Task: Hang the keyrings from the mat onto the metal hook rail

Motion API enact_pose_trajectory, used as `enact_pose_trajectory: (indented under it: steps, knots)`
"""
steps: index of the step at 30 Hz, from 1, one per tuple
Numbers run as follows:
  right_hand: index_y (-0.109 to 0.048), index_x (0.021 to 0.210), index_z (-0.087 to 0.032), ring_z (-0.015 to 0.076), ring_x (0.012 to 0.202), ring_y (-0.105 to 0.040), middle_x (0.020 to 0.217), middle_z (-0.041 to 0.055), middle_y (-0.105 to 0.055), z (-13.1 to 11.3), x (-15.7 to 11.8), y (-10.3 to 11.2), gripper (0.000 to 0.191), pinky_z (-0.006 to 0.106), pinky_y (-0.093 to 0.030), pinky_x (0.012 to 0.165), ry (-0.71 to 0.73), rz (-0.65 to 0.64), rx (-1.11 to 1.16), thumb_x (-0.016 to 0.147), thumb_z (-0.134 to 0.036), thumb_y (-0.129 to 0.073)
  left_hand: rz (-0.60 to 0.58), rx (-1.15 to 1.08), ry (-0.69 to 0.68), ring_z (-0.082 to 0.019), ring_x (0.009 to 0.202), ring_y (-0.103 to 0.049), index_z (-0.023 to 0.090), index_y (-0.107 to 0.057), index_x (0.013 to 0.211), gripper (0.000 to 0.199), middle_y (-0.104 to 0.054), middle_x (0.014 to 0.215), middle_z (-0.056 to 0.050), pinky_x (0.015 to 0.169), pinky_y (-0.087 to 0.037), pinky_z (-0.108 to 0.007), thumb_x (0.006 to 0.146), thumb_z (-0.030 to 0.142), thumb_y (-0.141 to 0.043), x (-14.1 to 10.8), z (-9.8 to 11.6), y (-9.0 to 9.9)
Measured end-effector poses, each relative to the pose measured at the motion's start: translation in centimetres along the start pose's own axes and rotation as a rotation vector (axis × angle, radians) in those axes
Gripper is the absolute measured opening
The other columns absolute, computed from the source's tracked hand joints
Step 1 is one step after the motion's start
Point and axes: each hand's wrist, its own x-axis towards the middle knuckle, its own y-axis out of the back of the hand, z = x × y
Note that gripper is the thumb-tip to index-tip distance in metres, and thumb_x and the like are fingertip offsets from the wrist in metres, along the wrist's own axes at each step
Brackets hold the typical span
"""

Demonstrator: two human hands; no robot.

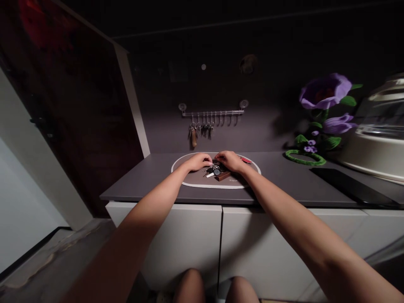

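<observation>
Both hands are over an oval mat with a pale rim, lying on the dark countertop. My left hand has its fingers closed at the left edge of a bunch of keys. From the other side, my right hand curls over the same bunch, fingertips bent down. What either hand pinches is too small to make out. Among the keys lies a round dark tag, and a brown block-shaped piece rests just in front. A red item shows beyond my right wrist.
On the wall, a clear hook rail carries several keys and a brown fob. Purple artificial flowers with a green ring base, a flat black object and a large cream appliance are at the right.
</observation>
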Motion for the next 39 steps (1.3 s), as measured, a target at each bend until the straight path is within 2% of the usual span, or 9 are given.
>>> enact_pose_trajectory:
  steps: [5, 11, 16, 22, 26, 31, 36, 39]
  knots:
    - [-0.068, 0.085, -0.016, 0.0149, 0.075, -0.059, 0.085, 0.0056, -0.068, -0.6, 0.4, -0.1, 0.021, 0.021, -0.038, 0.068, 0.021, -0.127, -0.215, 0.078, -0.014, -0.048, -0.026, 0.142, -0.104, -0.014, 0.082, -0.055, 0.015, -0.063, 0.082, 0.016, -0.064, 0.087, -0.003, 0.077, -0.039, -0.025, 0.077, 0.024, -0.050, 0.0, -0.2, 0.2]
    - [-0.067, 0.091, -0.015, 0.0138, 0.076, -0.058, 0.089, 0.0062, -0.068, 0.1, 0.6, -0.5, 0.023, 0.019, -0.038, 0.068, 0.005, -0.124, -0.282, 0.080, -0.018, -0.047, 0.022, 0.273, -0.148, -0.015, 0.078, -0.052, 0.016, -0.060, 0.079, 0.017, -0.061, 0.082, -0.004, 0.074, -0.038, -0.026, 0.080, 0.023, -0.045, 0.1, -0.6, -0.2]
    - [-0.067, 0.091, -0.015, 0.0152, 0.078, -0.059, 0.089, 0.0069, -0.068, 0.4, 0.8, -0.7, 0.023, 0.021, -0.038, 0.070, 0.020, -0.121, -0.291, 0.079, -0.018, -0.047, 0.125, 0.292, -0.116, -0.015, 0.073, -0.049, 0.016, -0.057, 0.076, 0.018, -0.058, 0.077, -0.004, 0.068, -0.037, -0.026, 0.082, 0.020, -0.040, 0.1, -0.9, -0.4]
    - [-0.067, 0.089, -0.016, 0.0156, 0.077, -0.059, 0.089, 0.0067, -0.068, 0.0, 0.7, -0.7, 0.022, 0.022, -0.039, 0.069, 0.006, -0.117, -0.263, 0.078, -0.020, -0.049, 0.297, 0.235, -0.020, -0.014, 0.073, -0.048, 0.016, -0.054, 0.075, 0.015, -0.057, 0.077, -0.004, 0.069, -0.036, -0.025, 0.081, 0.017, -0.041, 0.2, -0.7, -0.4]
    - [-0.067, 0.090, -0.016, 0.0154, 0.077, -0.059, 0.088, 0.0060, -0.068, -0.2, 0.6, -0.6, 0.021, 0.022, -0.039, 0.068, 0.013, -0.112, -0.225, 0.077, -0.021, -0.051, 0.418, 0.070, 0.061, -0.012, 0.071, -0.049, 0.015, -0.053, 0.070, 0.012, -0.056, 0.072, -0.001, 0.069, -0.037, -0.024, 0.079, 0.015, -0.044, 0.3, -0.3, -0.2]
    - [-0.066, 0.090, -0.017, 0.0154, 0.079, -0.059, 0.089, 0.0053, -0.068, -0.5, 0.5, -0.6, 0.020, 0.024, -0.040, 0.072, 0.042, -0.097, -0.120, 0.077, -0.023, -0.052, 0.513, -0.299, 0.162, -0.010, 0.067, -0.051, 0.014, -0.051, 0.070, 0.009, -0.057, 0.071, 0.000, 0.066, -0.039, -0.022, 0.078, 0.015, -0.046, 0.6, -0.4, -0.4]
    - [-0.065, 0.091, -0.018, 0.0150, 0.080, -0.058, 0.090, 0.0039, -0.067, -1.1, 0.4, -0.6, 0.022, 0.027, -0.041, 0.075, 0.014, -0.010, 0.028, 0.077, -0.031, -0.054, 0.536, -0.838, 0.235, -0.008, 0.058, -0.052, 0.014, -0.048, 0.073, 0.006, -0.058, 0.072, 0.000, 0.058, -0.041, -0.021, 0.079, 0.016, -0.048, 0.6, -0.1, -0.6]
    - [-0.063, 0.091, -0.018, 0.0141, 0.079, -0.057, 0.089, 0.0035, -0.066, -1.3, 0.6, -0.8, 0.023, 0.028, -0.042, 0.076, -0.001, 0.036, 0.130, 0.077, -0.033, -0.053, 0.533, -1.056, 0.267, -0.006, 0.055, -0.052, 0.013, -0.049, 0.074, 0.006, -0.058, 0.073, -0.001, 0.056, -0.041, -0.020, 0.079, 0.016, -0.051, 0.6, 0.3, -0.5]
